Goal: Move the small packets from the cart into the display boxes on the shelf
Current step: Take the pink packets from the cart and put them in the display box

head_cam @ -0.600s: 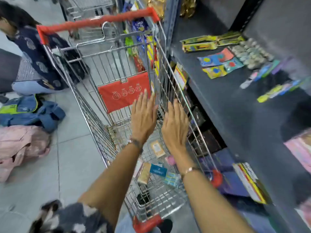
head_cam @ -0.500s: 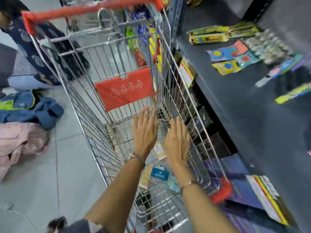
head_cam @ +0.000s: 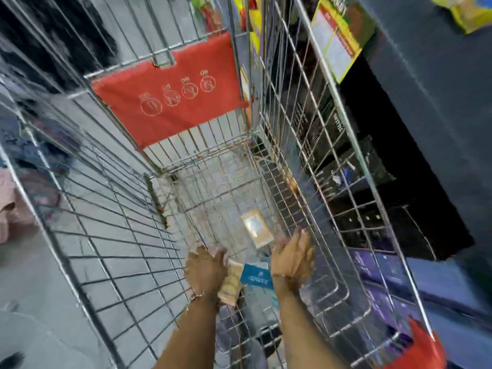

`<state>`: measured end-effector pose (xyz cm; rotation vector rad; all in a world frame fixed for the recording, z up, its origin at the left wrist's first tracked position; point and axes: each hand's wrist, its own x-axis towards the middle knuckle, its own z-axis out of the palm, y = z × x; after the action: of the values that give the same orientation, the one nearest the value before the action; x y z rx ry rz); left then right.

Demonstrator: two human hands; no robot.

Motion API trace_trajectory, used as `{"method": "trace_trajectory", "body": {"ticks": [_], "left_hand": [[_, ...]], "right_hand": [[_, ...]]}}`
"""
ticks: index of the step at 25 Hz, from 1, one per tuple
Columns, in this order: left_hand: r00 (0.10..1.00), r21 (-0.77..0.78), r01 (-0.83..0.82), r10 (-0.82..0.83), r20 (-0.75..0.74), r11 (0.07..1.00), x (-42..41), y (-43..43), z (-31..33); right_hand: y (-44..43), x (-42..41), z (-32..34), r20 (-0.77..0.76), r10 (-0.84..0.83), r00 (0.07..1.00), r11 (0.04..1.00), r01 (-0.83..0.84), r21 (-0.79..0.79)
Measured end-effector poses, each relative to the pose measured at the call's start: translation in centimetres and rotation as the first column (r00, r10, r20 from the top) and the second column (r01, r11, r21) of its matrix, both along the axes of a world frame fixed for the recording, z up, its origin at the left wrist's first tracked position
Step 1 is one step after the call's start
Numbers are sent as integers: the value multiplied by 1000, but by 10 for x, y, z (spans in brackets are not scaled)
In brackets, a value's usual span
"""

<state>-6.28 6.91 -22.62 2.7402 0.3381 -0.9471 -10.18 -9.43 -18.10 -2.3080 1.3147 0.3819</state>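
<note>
Both my hands reach deep into the wire cart (head_cam: 306, 145), near its floor. My left hand (head_cam: 205, 270) has its fingers curled down, touching a beige biscuit packet (head_cam: 229, 284); blur hides whether it grips it. My right hand (head_cam: 292, 258) hovers with fingers spread just right of a blue packet (head_cam: 256, 277). Flat on the cart floor, a little beyond both hands, lies an orange packet (head_cam: 256, 229). The dark shelf (head_cam: 426, 102) runs along the right side of the cart, with a yellow packet (head_cam: 470, 14) on its top.
A red flap (head_cam: 173, 91) hangs on the cart's far end and a red bumper (head_cam: 423, 347) marks its near corner. Purple boxes (head_cam: 386, 278) sit low on the right. A yellow-green card (head_cam: 338, 41) hangs at the shelf edge. Clothes (head_cam: 10, 209) lie on the floor at left.
Both hands have dropped from mid-height in the cart down to the packets on its floor. The view has swung down and closer, so most of the shelf top has left the frame.
</note>
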Motion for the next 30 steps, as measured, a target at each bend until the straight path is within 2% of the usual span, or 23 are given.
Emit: {"method": "trace_trajectory", "body": {"ticks": [2, 4, 7, 9, 12, 16, 18, 21, 23, 26, 28, 30], "left_hand": [[991, -147, -48, 65, 115, 988, 7, -16, 22], [957, -219, 48, 18, 288, 975, 13, -32, 38], [904, -167, 173, -89, 419, 971, 25, -58, 41], [893, -110, 284, -221, 392, 952, 24, -65, 32], [911, -193, 335, -265, 317, 922, 12, -58, 24], [918, -308, 315, -205, 340, 898, 12, -36, 23], [934, -259, 320, -257, 249, 912, 16, -30, 19], [928, -152, 367, -351, 123, 918, 21, -30, 15], [951, -159, 307, -295, 95, 938, 28, -28, 13], [977, -243, 210, -196, 81, 947, 38, -24, 16], [985, -308, 150, -116, 125, 940, 45, -23, 20], [989, -464, 24, 46, 138, 886, 50, -29, 26]], "right_hand": [[2, 0, -3, -49, -40, 998, 999, 39, -19], [4, 0, -8, -87, 12, 996, 1000, -12, -2], [-1, 0, -17, -23, 77, 997, 997, -77, 20], [-2, 1, -19, 18, 133, 991, 991, -134, 17], [-4, -1, -20, 77, 139, 987, 990, -141, 21], [-2, -13, -25, 57, -33, 998, 998, 30, 53], [-2, -15, -28, 49, -129, 990, 987, 124, 105], [1, -13, -29, 140, -284, 949, 945, 252, 207], [1, -10, -28, 168, -414, 895, 892, 362, 272], [-9, -3, -28, 129, -588, 799, 779, 516, 356], [-12, 2, -25, 94, -620, 779, 738, 539, 406], [-8, 5, -18, 119, -571, 813, 766, 475, 433]]}}
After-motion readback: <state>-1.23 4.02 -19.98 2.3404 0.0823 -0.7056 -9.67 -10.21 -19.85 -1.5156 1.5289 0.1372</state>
